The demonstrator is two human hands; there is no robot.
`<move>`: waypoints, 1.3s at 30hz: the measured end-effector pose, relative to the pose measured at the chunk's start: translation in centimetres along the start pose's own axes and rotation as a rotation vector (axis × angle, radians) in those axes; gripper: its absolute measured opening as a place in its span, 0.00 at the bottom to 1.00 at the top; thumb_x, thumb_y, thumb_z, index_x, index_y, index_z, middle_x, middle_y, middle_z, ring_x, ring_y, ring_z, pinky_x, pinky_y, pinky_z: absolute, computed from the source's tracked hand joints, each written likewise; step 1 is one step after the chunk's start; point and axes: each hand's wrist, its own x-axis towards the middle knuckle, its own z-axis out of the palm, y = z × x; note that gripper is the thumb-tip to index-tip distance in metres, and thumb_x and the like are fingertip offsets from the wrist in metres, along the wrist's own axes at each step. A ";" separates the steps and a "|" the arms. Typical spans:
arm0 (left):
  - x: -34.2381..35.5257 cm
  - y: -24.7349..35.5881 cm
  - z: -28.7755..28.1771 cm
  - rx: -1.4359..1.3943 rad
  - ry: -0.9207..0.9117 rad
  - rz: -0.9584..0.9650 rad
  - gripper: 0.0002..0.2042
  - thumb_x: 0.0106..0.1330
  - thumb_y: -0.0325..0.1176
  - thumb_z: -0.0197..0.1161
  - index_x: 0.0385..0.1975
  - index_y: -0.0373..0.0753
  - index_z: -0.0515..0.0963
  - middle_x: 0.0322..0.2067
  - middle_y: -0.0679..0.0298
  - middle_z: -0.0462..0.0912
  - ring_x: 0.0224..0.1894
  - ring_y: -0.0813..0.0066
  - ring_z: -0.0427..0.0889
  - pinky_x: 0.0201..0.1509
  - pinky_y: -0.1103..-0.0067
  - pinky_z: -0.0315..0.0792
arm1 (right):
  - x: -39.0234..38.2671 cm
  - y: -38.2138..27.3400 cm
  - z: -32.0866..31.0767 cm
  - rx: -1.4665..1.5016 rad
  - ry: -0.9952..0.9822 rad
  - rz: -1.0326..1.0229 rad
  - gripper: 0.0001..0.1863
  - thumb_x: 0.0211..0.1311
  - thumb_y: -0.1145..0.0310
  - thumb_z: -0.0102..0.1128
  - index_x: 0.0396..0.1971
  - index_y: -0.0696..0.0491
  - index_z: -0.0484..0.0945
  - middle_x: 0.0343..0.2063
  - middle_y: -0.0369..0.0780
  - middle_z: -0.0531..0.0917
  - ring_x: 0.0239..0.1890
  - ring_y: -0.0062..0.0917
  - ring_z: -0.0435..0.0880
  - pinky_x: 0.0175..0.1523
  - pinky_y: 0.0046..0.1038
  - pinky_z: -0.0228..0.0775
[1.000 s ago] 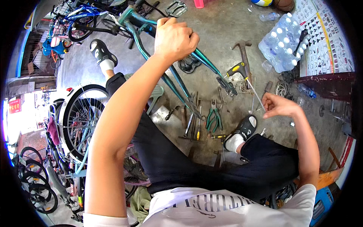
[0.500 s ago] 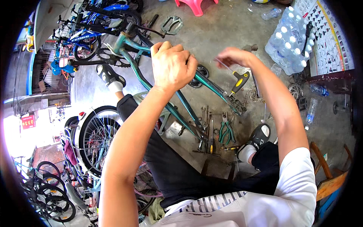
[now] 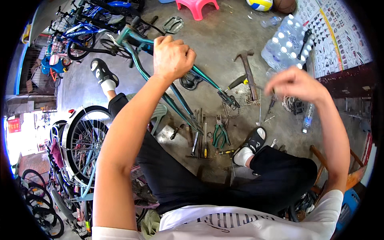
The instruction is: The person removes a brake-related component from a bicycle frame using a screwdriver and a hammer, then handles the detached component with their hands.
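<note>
A bicycle frame (image 3: 206,79) slants across the floor (image 3: 224,44) in front of the person, between the outstretched leg on the left and the tools on the right. Its paint is a glossy teal green, bright where light catches the tubes and darker, almost blackish, along their shaded sides. From the joint at the upper left the tubes spread apart toward the person, and the farther one on the right ends in a dark metal fitting. A chainring (image 3: 113,47) and a pedal (image 3: 173,25) show close to the upper end. The left hand (image 3: 173,58) is closed over the frame near its middle, knuckles up, hiding part of the tubing. The right hand (image 3: 298,84) is raised well apart from the frame, blurred, its fingers bent; whether it holds anything cannot be told. A hammer (image 3: 249,76) lies between that hand and the frame, just beside a yellow-and-black handle (image 3: 239,81). Green-handled pliers (image 3: 220,136), a yellow-handled screwdriver (image 3: 205,150) and a wrench (image 3: 195,142) lie near the frame's lower end.
</note>
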 end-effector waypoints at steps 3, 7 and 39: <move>0.7 0.8 0.2 -0.018 0.005 0.011 0.14 0.58 0.37 0.60 0.12 0.41 0.80 0.19 0.64 0.79 0.30 0.61 0.78 0.50 0.63 0.69 | -3.8 6.2 1.2 -0.094 -0.214 0.291 0.13 0.64 0.63 0.72 0.45 0.52 0.90 0.34 0.39 0.91 0.34 0.20 0.88 0.42 0.26 0.80; 0.8 1.1 0.7 -0.026 -0.011 0.018 0.13 0.59 0.37 0.61 0.13 0.41 0.79 0.20 0.65 0.77 0.30 0.62 0.77 0.49 0.64 0.68 | -0.7 16.5 4.9 -0.215 -0.247 0.499 0.16 0.70 0.61 0.63 0.47 0.58 0.87 0.27 0.38 0.88 0.27 0.21 0.84 0.36 0.28 0.77; 0.6 1.2 -2.1 0.003 -0.302 -0.129 0.16 0.60 0.43 0.57 0.16 0.44 0.85 0.23 0.64 0.84 0.38 0.63 0.78 0.56 0.66 0.63 | -0.6 10.3 2.0 0.090 -0.134 0.482 0.37 0.77 0.42 0.44 0.42 0.65 0.88 0.26 0.40 0.86 0.33 0.26 0.81 0.46 0.28 0.74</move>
